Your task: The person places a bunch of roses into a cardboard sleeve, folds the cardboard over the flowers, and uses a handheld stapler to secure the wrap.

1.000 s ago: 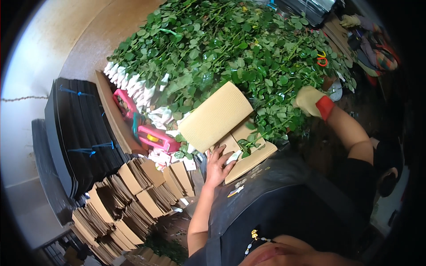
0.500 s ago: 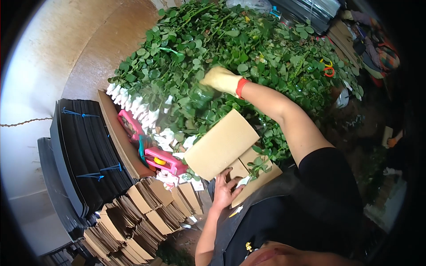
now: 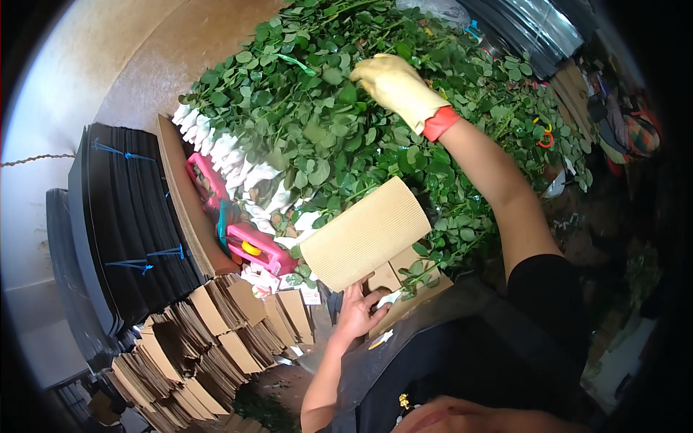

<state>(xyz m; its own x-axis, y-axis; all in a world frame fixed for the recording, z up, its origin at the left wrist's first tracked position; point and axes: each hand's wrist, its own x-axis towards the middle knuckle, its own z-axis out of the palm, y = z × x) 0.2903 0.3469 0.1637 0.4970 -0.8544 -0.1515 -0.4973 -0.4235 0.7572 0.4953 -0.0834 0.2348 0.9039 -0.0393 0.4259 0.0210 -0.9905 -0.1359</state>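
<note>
My left hand point(image 3: 355, 316) is bare and low in the view, its thumb and fingers closed round the white-covered head of a leafy rose stem point(image 3: 416, 278). That stem lies on a flat piece of cardboard point(image 3: 426, 290) in front of me. Just beyond the hand, a curved sheet of corrugated cardboard point(image 3: 367, 234) stands up and hides part of the fingers. My right hand point(image 3: 398, 86), in a yellow glove with a red cuff, is over the big pile of leafy stems point(image 3: 339, 137). Its fingers are curled together at the leaves; whatever they hold does not show.
White-covered flower heads point(image 3: 224, 155) line the pile's left side. Beside them are pink plastic frames point(image 3: 260, 247). Black sheets tied with blue string point(image 3: 133, 224) and stacks of folded cardboard point(image 3: 195, 346) stand at left. Dark wrapped bundles point(image 3: 530, 29) lie at the far right.
My right hand has moved up and to the right over the leaf pile. The left hand stays at the rose head, and the curved cardboard has turned slightly, showing its ribbed face.
</note>
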